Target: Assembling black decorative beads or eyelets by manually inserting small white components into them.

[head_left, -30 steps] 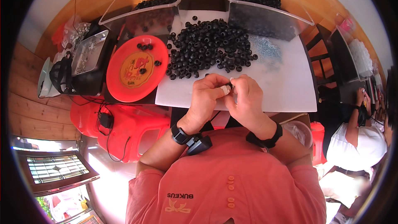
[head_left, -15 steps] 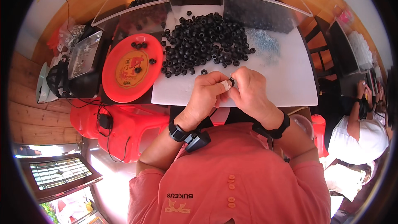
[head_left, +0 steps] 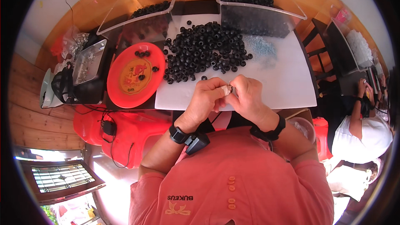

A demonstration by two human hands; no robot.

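Observation:
My left hand (head_left: 208, 95) and my right hand (head_left: 247, 96) meet over the near edge of the white foam sheet (head_left: 283, 87). Pinched between their fingertips is a small black bead-like part (head_left: 231, 88), mostly covered by the fingers. White tape wraps a digit of my left hand. Just beyond lies a heap of black round parts with holes (head_left: 204, 48); one loose part (head_left: 204, 78) sits close to my left hand. To the left, a red oval plate (head_left: 114, 83) carries several more of these black parts.
Two clear plastic bins (head_left: 262, 6) with black parts stand at the back. Tiny bluish bits (head_left: 261, 46) are scattered right of the heap. A metal tray (head_left: 89, 62) is at far left, above a red stool (head_left: 137, 131) with a cable. Another person (head_left: 364, 129) sits at right.
Both hands stay together at the black part, which is now more hidden by the fingers. The whole view has shifted slightly, so the table appears a little lower.

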